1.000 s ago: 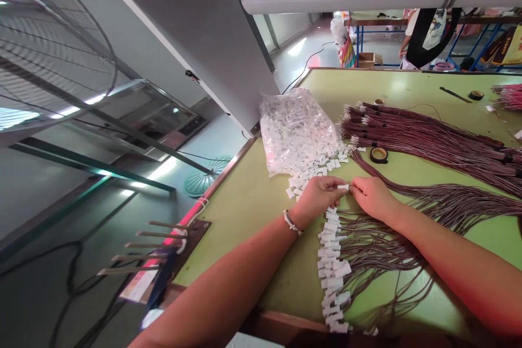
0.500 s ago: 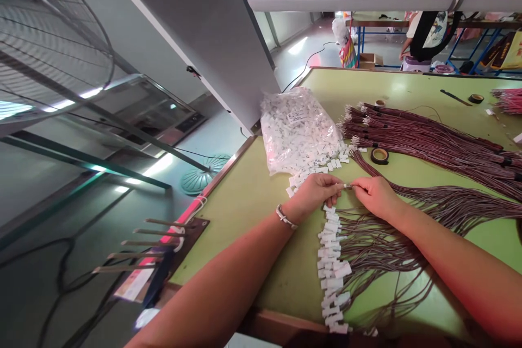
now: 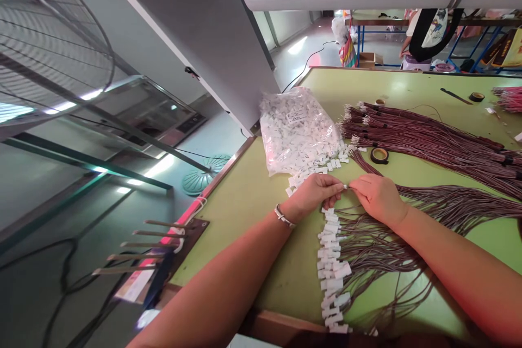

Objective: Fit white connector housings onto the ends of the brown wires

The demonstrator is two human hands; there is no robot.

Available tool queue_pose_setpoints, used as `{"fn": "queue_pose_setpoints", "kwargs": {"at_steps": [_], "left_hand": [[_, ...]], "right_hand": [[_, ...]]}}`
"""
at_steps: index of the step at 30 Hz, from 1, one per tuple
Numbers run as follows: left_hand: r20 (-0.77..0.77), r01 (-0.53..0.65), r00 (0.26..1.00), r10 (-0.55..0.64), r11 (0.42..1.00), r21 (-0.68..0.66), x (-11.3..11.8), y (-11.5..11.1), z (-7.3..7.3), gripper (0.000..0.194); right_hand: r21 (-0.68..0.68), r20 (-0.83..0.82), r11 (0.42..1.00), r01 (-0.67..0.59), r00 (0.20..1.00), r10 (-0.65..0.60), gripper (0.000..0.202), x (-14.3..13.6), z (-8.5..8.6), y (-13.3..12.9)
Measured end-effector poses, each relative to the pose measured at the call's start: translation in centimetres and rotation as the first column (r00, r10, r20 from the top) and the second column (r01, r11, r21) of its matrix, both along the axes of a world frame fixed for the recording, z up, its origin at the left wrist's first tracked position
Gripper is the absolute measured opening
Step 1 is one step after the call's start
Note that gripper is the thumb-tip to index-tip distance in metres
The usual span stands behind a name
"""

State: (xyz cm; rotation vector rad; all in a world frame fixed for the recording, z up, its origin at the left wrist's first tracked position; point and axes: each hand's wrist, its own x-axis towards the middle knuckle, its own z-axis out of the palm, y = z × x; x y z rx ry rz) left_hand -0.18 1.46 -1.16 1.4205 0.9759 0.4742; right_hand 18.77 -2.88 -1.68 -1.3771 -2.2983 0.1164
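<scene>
Head view, from the left: a wire fan guard [image 3: 61,38] fills the upper corner, and below it a round ribbed teal base [image 3: 206,176] stands on the floor. Wooden pegs [image 3: 132,257] jut from a dark plate at the near left edge of the green surface [image 3: 244,212]. A clear bag [image 3: 299,128] full of white connectors lies farther back, with loose connectors [image 3: 334,164] spread at its near edge. Just in front of these is the left hand [image 3: 318,194], a pale bracelet [image 3: 284,216] on its wrist; its fingers are clamped on a small white connector [image 3: 345,187], raised between the two hands. Below, a row of white connectors [image 3: 331,269] runs toward the near edge, brown wires [image 3: 375,236] trailing rightward from it. The right hand [image 3: 378,196] meets the held connector's right end, its fingers pinched together on what looks like a thin wire, mostly hidden. Behind that hand lies a black tape roll [image 3: 379,155], beside thick brown wire bundles [image 3: 428,136] stretching right. A second tape roll [image 3: 476,97] and pink wires [image 3: 509,99] sit at the far right.
</scene>
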Motion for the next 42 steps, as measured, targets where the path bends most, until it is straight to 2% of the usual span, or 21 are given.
{"fn": "queue_pose_setpoints", "kwargs": {"at_steps": [8, 14, 19, 28, 35, 39, 42], "left_hand": [[-0.028, 0.007, 1.000, -0.006, 0.999, 0.046, 0.3, -0.3, -0.3, 0.030], [-0.105, -0.018, 0.994, 0.029, 0.994, 0.110, 0.9, -0.7, 0.3, 0.027], [-0.129, -0.018, 0.991, 0.030, 0.995, 0.098, 0.9, -0.9, 0.5, 0.032], [-0.095, -0.001, 0.995, 0.000, 1.000, -0.011, 0.7, -0.9, 1.3, 0.043], [-0.066, -0.009, 0.998, 0.009, 1.000, -0.007, 0.6, -1.0, 1.7, 0.047], [-0.058, 0.010, 0.998, -0.009, 1.000, 0.009, 0.5, -0.8, 1.5, 0.048], [-0.046, 0.000, 0.999, 0.001, 1.000, 0.012, 0.5, -0.8, 1.3, 0.049]], "right_hand": [[-0.073, 0.113, 0.997, -0.008, 0.993, 0.016, 0.020, -0.7, 0.3, -0.1], [-0.105, 0.158, 0.994, 0.007, 0.987, 0.010, 0.018, -0.8, 0.1, 0.0], [-0.110, 0.061, 0.994, 0.023, 0.998, -0.017, 0.021, -0.4, 0.3, 0.0], [0.022, 0.048, 0.998, -0.061, 0.997, 0.060, 0.022, -0.2, 0.1, -0.1], [0.028, 0.006, 0.996, -0.080, 0.997, 0.080, 0.022, 0.0, -0.1, -0.1], [0.004, -0.098, 0.997, -0.076, 0.992, 0.076, 0.021, 0.0, -0.4, 0.1], [-0.042, -0.236, 0.999, 0.002, 0.972, -0.012, 0.017, -0.1, -0.5, 0.2]]}}
